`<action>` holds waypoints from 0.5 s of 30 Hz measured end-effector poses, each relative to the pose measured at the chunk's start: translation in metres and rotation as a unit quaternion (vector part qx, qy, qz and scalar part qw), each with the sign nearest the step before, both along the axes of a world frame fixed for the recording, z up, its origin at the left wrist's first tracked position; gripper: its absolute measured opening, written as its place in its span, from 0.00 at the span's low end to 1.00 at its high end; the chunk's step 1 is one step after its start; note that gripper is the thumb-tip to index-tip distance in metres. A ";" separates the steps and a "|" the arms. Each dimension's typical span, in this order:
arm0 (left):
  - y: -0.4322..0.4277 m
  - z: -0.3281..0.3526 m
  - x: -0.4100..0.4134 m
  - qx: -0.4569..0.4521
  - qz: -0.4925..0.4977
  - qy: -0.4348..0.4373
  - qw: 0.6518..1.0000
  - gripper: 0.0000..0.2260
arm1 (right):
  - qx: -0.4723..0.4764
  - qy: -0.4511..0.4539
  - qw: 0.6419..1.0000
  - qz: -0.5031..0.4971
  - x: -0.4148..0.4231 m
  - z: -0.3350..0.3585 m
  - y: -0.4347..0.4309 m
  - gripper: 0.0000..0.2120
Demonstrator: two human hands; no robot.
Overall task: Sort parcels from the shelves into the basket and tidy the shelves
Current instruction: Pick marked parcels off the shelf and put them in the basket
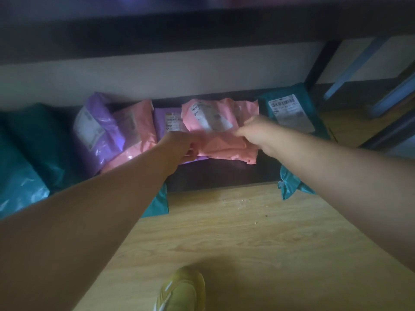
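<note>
Your left hand (180, 146) and right hand (252, 131) pinch opposite edges of the pink parcel (222, 143), probably so the limp bag lifts flat off the low shelf (215, 176).

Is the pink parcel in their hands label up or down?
Label up: the pink parcel shows a white label on top; left hand and right hand grip it.

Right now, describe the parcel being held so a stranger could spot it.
On the bottom shelf, soft mailer bags sit in a row. The pink parcel lies mid-row atop a purple bag. Unlike the other pink bag to its left, the left hand and right hand grip it.
</note>
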State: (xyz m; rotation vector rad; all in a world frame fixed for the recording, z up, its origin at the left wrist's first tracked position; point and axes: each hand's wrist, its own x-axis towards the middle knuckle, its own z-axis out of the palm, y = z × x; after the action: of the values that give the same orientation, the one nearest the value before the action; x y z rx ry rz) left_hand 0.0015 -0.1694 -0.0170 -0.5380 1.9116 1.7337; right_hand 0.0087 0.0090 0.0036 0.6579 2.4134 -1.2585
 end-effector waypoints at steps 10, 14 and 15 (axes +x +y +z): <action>-0.007 0.000 0.019 0.067 -0.047 -0.028 0.996 0.11 | -0.209 -0.067 0.975 -0.026 0.022 0.005 0.015 0.04; 0.003 0.012 0.032 0.124 -0.089 -0.027 0.988 0.11 | -0.243 -0.053 0.968 -0.035 0.042 -0.004 0.028 0.17; 0.006 0.014 0.034 0.123 -0.102 -0.023 0.987 0.12 | -0.253 -0.052 0.965 -0.035 0.048 -0.007 0.030 0.18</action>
State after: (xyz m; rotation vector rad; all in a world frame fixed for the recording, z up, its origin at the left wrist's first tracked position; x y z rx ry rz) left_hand 0.0352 -0.1632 -0.0034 -0.2774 1.6273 1.7732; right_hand 0.0562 0.0392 -0.0030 0.6359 1.8805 -1.7313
